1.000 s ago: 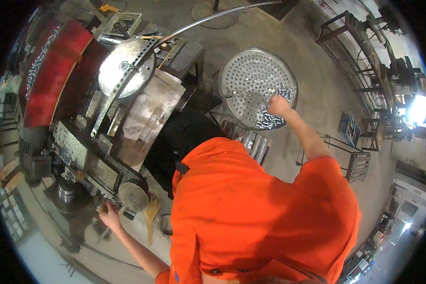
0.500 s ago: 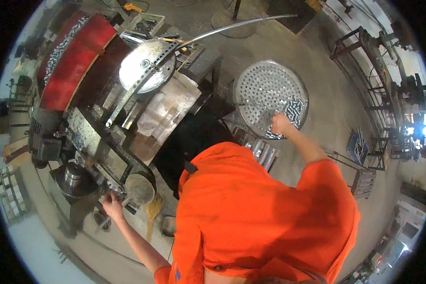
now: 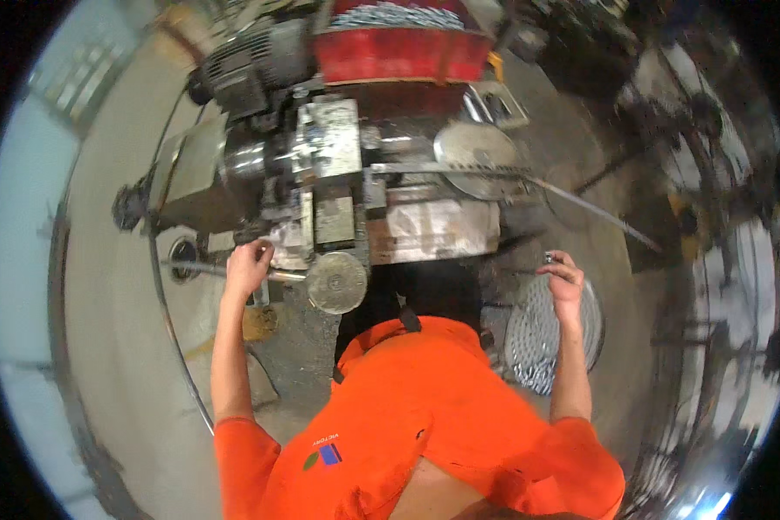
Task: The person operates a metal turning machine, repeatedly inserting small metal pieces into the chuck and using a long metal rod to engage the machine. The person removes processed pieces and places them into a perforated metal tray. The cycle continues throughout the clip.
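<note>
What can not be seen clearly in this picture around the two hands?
- Head view: the small piece in the right hand is too small and blurred to identify.
- Left hand covers what it grips on the machine.
- The orange shirt hides the perforated tray edge.

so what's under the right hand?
Under the right hand, which pinches a small metal part, sits a perforated round tray with small metal pieces at its near edge. The forearm covers its middle.

view: single head-worn fisheye
facing: steeply down over the orange shirt
near: metalworking machine close ahead
</note>
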